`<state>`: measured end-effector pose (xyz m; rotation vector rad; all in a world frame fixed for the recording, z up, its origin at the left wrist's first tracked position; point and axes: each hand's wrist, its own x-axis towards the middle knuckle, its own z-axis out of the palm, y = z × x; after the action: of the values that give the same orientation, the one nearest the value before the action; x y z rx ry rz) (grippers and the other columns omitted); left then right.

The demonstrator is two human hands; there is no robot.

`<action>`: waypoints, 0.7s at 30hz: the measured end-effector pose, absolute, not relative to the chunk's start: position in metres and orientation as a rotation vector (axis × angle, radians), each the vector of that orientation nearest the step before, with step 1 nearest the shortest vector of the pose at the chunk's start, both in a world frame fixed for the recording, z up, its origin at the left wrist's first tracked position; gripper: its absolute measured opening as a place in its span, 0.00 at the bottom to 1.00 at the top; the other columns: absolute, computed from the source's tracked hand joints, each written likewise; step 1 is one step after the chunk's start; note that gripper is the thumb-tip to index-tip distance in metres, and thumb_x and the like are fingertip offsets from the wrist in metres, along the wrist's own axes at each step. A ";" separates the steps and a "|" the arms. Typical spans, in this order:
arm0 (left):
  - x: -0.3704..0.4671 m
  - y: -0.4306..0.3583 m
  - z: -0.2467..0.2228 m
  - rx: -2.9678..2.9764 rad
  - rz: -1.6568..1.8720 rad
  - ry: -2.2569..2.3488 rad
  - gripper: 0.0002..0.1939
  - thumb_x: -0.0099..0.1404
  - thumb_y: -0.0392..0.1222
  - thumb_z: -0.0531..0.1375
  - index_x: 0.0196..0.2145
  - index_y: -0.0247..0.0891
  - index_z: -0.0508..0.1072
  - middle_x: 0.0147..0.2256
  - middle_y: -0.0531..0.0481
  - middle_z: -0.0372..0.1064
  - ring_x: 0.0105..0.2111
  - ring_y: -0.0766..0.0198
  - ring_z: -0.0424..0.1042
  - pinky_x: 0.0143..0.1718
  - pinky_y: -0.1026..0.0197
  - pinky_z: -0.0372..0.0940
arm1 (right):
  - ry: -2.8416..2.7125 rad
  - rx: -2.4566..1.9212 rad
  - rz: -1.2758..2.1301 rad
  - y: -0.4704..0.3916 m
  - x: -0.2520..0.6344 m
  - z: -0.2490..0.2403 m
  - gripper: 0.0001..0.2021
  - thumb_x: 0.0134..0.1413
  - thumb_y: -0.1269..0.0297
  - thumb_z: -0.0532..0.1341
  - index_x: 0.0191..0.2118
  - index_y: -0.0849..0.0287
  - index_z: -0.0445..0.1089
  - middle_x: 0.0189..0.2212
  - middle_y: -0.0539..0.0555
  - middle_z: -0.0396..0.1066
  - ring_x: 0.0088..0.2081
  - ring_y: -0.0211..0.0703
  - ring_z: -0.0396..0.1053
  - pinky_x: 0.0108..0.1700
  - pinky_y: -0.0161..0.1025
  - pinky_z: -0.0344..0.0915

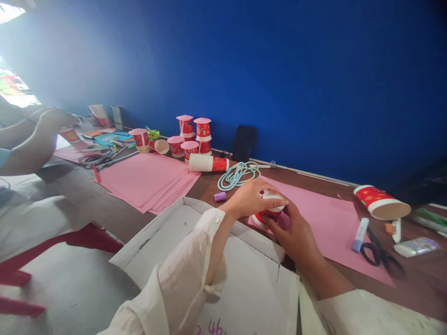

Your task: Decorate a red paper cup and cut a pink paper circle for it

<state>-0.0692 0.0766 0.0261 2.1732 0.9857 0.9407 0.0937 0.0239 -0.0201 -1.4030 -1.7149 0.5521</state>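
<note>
Over the pink paper sheet (328, 218), I hold a red paper cup (271, 211) with a white top between both hands. My left hand (249, 197) reaches over its far side, thumb across the white top. My right hand (296, 230) is closed around the near right side, thumb and fingers against the red wall. Part of the cup is hidden by my fingers. Just left of my hands lie a coil of light blue cord (235, 176) and a purple cap (220, 197).
A white cardboard box (240, 274) sits before me. Stacked paper cups (206, 163) lie near cups with pink paper tops (202, 128) and pink sheets (139, 179). Rightward are a large cup (380, 203), glue stick (360, 235) and scissors (380, 256). Another person's arm (38, 139) is at left.
</note>
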 end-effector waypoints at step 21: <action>-0.065 0.075 0.019 2.314 0.942 1.133 0.21 0.55 0.53 0.68 0.43 0.40 0.77 0.44 0.47 0.75 0.49 0.56 0.69 0.54 0.56 0.60 | -1.378 -2.026 0.023 0.037 0.240 0.002 0.16 0.52 0.53 0.59 0.39 0.55 0.79 0.30 0.61 0.77 0.33 0.58 0.74 0.39 0.57 0.68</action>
<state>-0.0653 0.0754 0.0190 2.3143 1.1330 0.9417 0.2396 0.0370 0.0020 -2.0256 -1.3776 0.0230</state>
